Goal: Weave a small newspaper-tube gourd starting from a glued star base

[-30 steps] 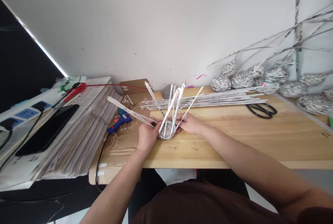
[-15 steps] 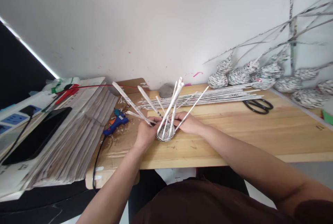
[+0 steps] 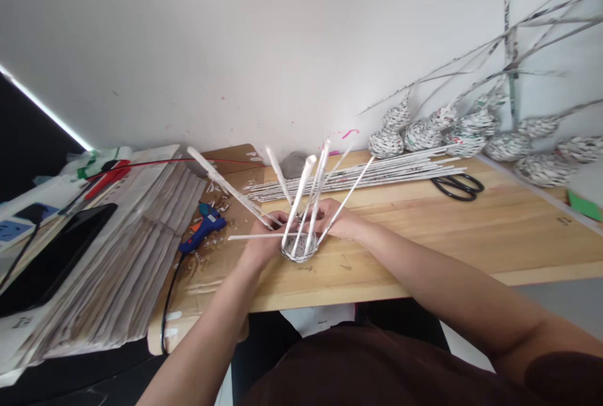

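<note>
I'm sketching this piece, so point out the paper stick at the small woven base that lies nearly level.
The thin white paper stick crossing the left hand and pointing left; the others at the woven base slant upward.

A shallow round basket (image 3: 300, 250) woven from whitish paper sits open side up on the worktop (image 3: 452, 230), near its front edge. Pale paper stakes (image 3: 298, 202) fan upward from it; 1 thin strand (image 3: 252, 237) juts left, nearly level.
</note>
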`<state>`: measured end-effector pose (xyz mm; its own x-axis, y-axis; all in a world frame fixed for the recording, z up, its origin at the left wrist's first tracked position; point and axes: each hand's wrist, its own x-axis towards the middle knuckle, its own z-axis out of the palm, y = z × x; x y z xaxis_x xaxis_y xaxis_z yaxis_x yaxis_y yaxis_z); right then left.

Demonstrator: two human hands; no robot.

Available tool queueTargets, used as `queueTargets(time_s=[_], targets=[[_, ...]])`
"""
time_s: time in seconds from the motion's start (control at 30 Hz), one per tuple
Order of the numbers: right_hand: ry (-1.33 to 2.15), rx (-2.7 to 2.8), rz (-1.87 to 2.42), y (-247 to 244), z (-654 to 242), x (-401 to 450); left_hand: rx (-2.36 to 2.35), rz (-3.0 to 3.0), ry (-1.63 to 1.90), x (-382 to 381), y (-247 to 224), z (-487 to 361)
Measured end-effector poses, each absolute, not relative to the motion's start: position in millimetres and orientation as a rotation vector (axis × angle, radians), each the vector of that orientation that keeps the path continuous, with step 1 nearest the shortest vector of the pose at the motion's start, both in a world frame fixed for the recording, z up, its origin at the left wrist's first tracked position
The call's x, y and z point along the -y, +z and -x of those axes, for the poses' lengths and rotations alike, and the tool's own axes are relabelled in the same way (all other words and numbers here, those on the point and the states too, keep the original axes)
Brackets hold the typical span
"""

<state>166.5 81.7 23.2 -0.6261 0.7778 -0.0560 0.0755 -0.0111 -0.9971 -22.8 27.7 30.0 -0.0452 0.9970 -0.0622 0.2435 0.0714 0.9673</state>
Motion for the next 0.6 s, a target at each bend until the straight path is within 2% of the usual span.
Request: queueTargets(time_s=[0.13,0.43,0.6], targets=[[1.546,1.831,0.903,23.5,-165.5,-78.0,-1.39,-1.222,1.021,-28.7,33.9,20.6],[0.9,1.948,0.963,29.5,-172.1,-82.5,-1.306,-1.168,1.419,-43.6,22.8,-2.4],[0.829,1.992,0.987,32.8,-172.6,-84.7,-1.318,-1.325,1.466,-48.3,19.1,-1.3]])
